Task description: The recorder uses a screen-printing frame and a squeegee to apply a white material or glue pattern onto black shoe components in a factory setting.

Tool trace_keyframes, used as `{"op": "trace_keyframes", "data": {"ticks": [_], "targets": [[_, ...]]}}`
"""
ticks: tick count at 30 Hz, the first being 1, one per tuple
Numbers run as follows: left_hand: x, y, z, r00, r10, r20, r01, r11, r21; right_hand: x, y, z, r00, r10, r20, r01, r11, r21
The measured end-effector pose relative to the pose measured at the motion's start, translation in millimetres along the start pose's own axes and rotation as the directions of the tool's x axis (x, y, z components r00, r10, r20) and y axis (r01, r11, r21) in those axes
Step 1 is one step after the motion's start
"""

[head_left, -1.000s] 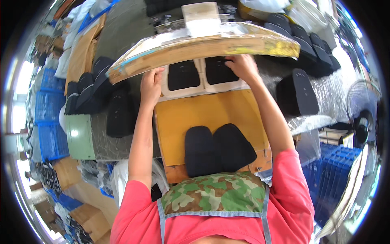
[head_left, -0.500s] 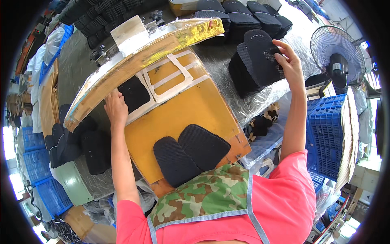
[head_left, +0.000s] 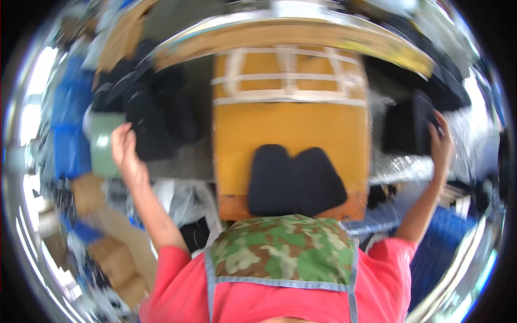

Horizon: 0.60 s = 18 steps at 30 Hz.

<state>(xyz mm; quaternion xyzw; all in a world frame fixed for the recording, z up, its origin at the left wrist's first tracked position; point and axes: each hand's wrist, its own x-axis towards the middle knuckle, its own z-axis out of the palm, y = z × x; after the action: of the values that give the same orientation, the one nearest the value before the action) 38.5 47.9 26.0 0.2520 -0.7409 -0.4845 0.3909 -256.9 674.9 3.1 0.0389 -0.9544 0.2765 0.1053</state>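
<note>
Two black fabric pads (head_left: 288, 180), rounded at one end, lie side by side on the yellow board (head_left: 237, 134) in front of me. At the left, my left hand (head_left: 128, 148) has its fingers closed at the edge of a black pad (head_left: 148, 121) on a dark pile; motion blurs the contact. On the right, my right hand (head_left: 441, 142) pinches the edge of another black pad (head_left: 423, 113), tilted up from a stack (head_left: 399, 129). White strips form a frame (head_left: 288, 98) across the far part of the board, with yellow showing inside its cells.
A curved wooden beam (head_left: 291, 35) spans the far side above the board. A pale green panel (head_left: 105, 142) and blue crates (head_left: 70, 145) stand at the left. Clear plastic sheeting (head_left: 388, 167) lies by the right stack. Another blue crate (head_left: 431, 247) is low at the right.
My left hand has left the white frame for the left pile, and the black pad in the frame's cell is gone. My right hand stays at the right stack. The view has turned.
</note>
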Motion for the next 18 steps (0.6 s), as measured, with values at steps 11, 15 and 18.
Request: {"op": "trace_keyframes", "data": {"ticks": [11, 15, 18], "targets": [[35.3, -38.9, -12.7, 0.986, -0.077, 0.148, 0.044, 0.976, 0.213, -98.6, -187.4, 37.7, 0.836, -0.411, 0.363, 0.375, 0.912, 0.166], [30.7, -42.3, 23.3, 0.968, 0.085, 0.237, -0.203, 0.822, 0.533, -134.0, -202.9, 74.4, 0.609, -0.530, 0.590, 0.489, 0.837, 0.247], [26.5, -36.3, 27.7, 0.927, 0.237, 0.291, -0.374, 0.651, 0.661, -143.6, -196.5, 83.5, 0.632, -0.522, 0.573, 0.449, 0.849, 0.278]]}}
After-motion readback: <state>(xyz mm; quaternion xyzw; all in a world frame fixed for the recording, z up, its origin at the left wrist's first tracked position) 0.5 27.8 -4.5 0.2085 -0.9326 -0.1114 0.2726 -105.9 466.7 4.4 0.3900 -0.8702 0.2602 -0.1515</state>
